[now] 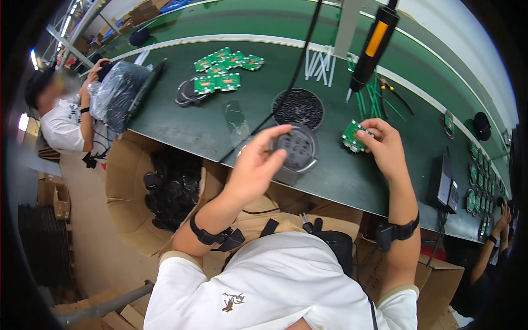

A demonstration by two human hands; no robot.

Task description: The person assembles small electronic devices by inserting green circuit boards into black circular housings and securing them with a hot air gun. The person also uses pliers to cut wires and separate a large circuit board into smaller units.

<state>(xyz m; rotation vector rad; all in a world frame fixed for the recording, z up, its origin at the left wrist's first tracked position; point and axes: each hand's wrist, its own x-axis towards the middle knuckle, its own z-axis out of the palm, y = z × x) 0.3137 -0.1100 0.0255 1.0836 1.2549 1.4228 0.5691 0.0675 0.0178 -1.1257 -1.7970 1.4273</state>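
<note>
My right hand (pixel 384 147) pinches a small green circuit board (pixel 353 136) between thumb and fingers, just above the bench. My left hand (pixel 254 168) is at the left edge of a round black plastic housing (pixel 300 147), its thumb and forefinger spread apart; whether they touch it I cannot tell. The housing sits at the bench's front edge, on what looks like a grey block (pixel 286 176). Right behind it stands a round dish (pixel 319 121) filled with small dark pieces, perhaps screws. A black and orange electric screwdriver (pixel 375 48) hangs tip-down above the bench, behind my right hand.
Green circuit boards (pixel 225 69) lie piled at the back left beside black round housings (pixel 190 91). White strips (pixel 320 67), green strips (pixel 374 96) and pliers (pixel 395 98) lie behind. A carton (pixel 124 192) holds black round parts. Co-workers sit left and right.
</note>
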